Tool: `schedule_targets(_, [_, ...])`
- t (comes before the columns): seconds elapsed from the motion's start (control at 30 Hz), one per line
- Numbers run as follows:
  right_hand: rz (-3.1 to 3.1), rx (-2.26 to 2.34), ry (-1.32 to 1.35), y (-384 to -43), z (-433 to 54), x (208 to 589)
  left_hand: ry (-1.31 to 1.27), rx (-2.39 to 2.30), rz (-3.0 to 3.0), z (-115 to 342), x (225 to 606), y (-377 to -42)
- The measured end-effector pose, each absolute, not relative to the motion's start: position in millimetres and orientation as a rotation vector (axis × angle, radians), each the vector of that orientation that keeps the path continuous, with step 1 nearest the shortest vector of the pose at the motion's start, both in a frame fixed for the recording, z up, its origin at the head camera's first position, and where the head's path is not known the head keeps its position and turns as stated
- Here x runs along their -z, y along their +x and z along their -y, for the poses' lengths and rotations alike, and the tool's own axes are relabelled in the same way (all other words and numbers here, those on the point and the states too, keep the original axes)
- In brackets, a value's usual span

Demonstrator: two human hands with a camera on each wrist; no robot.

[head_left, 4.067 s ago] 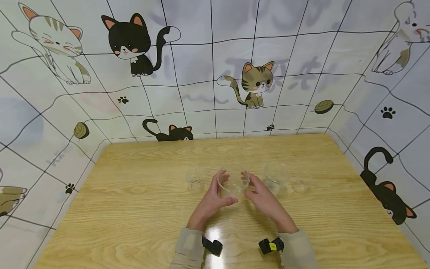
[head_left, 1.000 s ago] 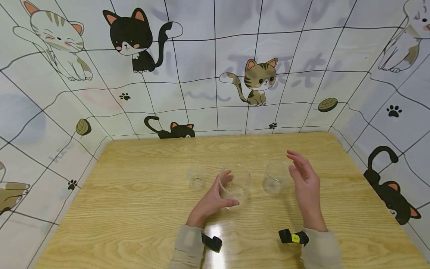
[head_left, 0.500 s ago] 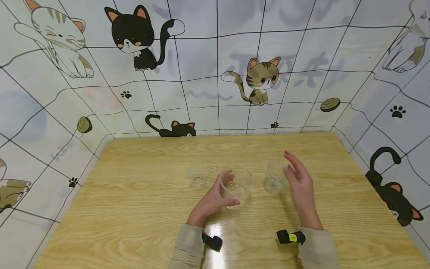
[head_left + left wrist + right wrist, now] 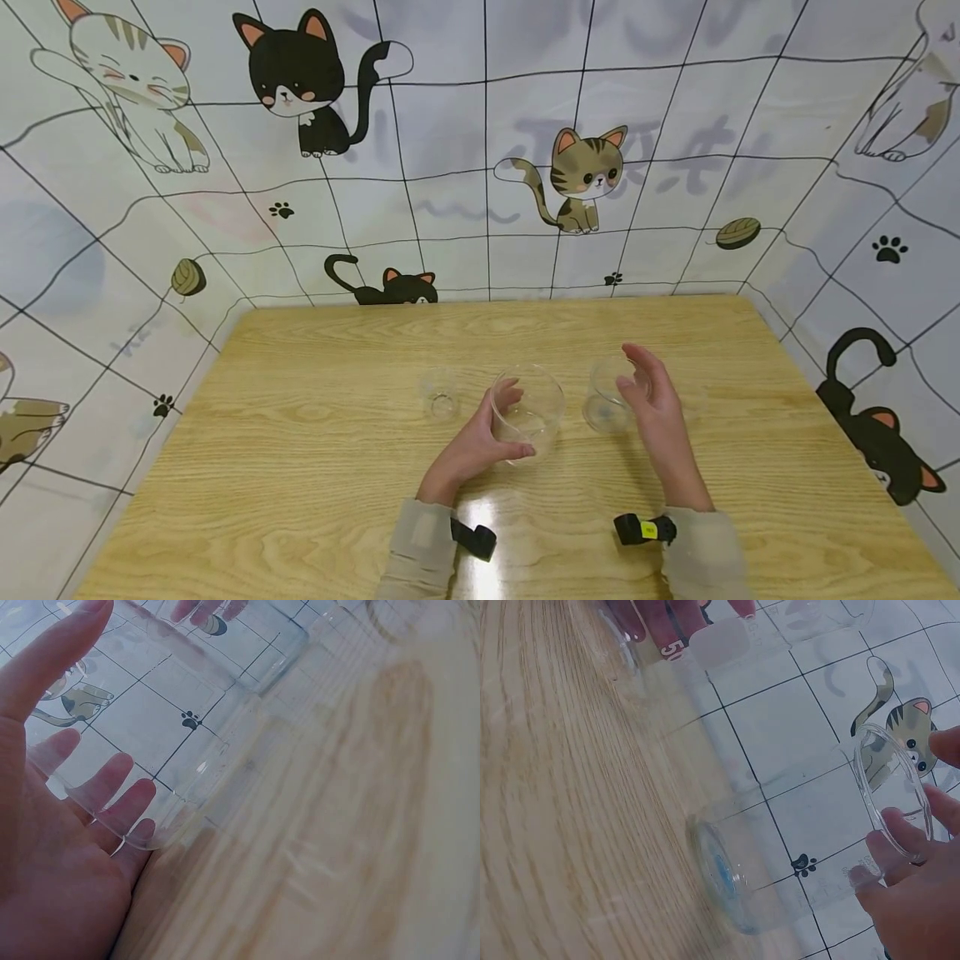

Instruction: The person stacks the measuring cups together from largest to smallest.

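Observation:
My left hand (image 4: 480, 437) grips a large clear beaker (image 4: 534, 425), which stands on the table; the thumb lies along its near side and the fingers go round its left side. White print with "50" shows on it in the right wrist view. To its right stands a narrower clear beaker (image 4: 802, 802) with a bluish spot on its base. My right hand (image 4: 660, 417) is at the upper right of this narrower beaker, fingers (image 4: 900, 840) beside the rim. The thumb stands apart from the glass in the right wrist view. Whether the fingers touch it I cannot tell.
A small clear glass vessel (image 4: 441, 404) stands left of the large beaker. Wooden tabletop (image 4: 315, 467) surrounds the glassware, bounded by a cat-print backdrop (image 4: 442, 192) at the back and sides.
My right hand left the large beaker, went right, then moved back left to the narrower beaker's rim. My left hand keeps hold of the large beaker.

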State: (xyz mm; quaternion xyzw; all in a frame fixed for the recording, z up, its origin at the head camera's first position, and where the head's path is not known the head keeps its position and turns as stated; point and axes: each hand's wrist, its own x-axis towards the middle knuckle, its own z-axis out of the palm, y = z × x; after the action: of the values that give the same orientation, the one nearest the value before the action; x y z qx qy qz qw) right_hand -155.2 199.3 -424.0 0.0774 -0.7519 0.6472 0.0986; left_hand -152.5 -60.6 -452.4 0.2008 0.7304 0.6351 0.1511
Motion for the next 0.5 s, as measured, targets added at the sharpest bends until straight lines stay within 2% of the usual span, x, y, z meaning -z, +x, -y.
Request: schedule_targets(0.5, [2.454, -1.851, 0.202, -155.5, -197.1, 427.9, 0.566, -1.833, -2.098, 60.3, 450.4, -151.8])
